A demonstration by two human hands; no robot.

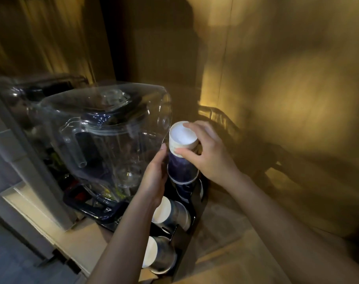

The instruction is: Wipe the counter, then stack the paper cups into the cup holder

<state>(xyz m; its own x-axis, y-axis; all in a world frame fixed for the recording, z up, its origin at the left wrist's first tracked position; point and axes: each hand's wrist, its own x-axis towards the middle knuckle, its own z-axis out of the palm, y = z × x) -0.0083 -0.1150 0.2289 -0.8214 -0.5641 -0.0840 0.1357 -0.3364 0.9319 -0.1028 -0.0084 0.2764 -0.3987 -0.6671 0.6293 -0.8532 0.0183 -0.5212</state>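
The black cup holder (191, 203) stands on the wooden desk (225, 261), just right of the clear blender jug (104, 140); I take the holder as landmark. At its far slot a stack of paper cups (181, 158) stands bottom-up, dark blue w/ white base on top. The right hand (207, 152) grips the top cup: fingers (189, 125) lie over the white base, thumb presses on the near side of the rim band. The left hand (156, 177) is on the left side of the same stack, between stack and jug; its fingers are curved against the blue wall, touching it, but if they clamp it or only steady it I cannot tell. In the holder's middle slot another stack (170, 214) lies w/ white base toward the left, and in the near slot one more (158, 255) lies the same way. Behind the holder, near the wall, a wire rack (221, 119) is visible, dim and blurred.
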